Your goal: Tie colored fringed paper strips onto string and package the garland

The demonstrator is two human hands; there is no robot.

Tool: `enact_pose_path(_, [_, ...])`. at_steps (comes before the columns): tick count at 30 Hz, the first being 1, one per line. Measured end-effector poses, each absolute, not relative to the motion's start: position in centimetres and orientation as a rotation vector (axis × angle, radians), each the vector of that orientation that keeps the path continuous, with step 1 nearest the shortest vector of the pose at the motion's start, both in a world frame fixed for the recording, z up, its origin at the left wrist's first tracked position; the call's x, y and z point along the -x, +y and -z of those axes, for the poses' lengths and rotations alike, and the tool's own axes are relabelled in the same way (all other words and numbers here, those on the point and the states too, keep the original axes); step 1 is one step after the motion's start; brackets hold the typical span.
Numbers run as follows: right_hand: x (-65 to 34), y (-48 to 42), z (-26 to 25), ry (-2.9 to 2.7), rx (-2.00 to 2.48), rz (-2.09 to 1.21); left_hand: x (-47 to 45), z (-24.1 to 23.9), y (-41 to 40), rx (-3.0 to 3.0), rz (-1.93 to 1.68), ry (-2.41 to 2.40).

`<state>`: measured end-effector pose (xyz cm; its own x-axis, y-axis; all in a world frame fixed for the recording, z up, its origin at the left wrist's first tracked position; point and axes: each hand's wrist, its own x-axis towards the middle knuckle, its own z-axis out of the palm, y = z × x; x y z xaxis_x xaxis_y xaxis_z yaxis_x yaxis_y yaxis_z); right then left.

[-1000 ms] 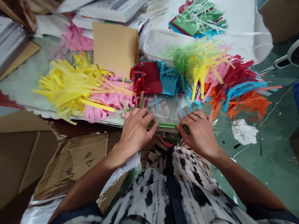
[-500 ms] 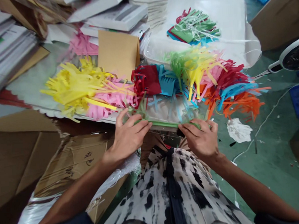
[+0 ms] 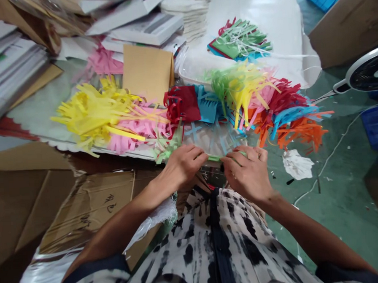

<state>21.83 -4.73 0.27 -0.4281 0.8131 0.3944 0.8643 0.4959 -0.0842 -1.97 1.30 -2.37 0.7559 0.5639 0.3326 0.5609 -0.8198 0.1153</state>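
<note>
Near the yellow fringed paper (image 3: 92,112), our left hand (image 3: 184,165) pinches one end of the green paper strip (image 3: 213,158) at the bench's (image 3: 29,114) near edge, our right hand (image 3: 246,174) pinches the other, and we judge a taut, level hold best.

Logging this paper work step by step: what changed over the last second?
The left hand and right hand moved closer together along the green fringed strip, so only a short piece shows between them. Both kept their grip on it. The coloured paper piles on the table stayed put.
</note>
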Motion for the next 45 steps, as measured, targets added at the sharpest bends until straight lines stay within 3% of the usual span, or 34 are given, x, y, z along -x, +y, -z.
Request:
enact_pose_path(9, [-20.6,-3.6,1.4,-2.369,1.458,0.083,2.1,1.7,1.2,-2.831,-0.486,1.051])
enact_pose_path(16, [-20.9,-3.3,0.2,-2.268,1.648,-0.12,3.2,0.1,1.6,-2.62,-0.434,1.185])
enact_pose_path(26, [-20.4,-2.4,-0.3,-2.276,1.711,-0.168,3.0,-0.3,2.1,-2.504,-0.431,1.343])
enact_pose_path(37, [-21.1,-5.9,1.6,-2.415,1.406,0.342,3.9,1.1,-1.2,-2.805,-0.582,1.049])
enact_pose_path(45, [-19.4,-7.6,1.1,-2.329,1.468,0.285,2.9,1.7,-4.8,-2.964,-0.805,1.122])
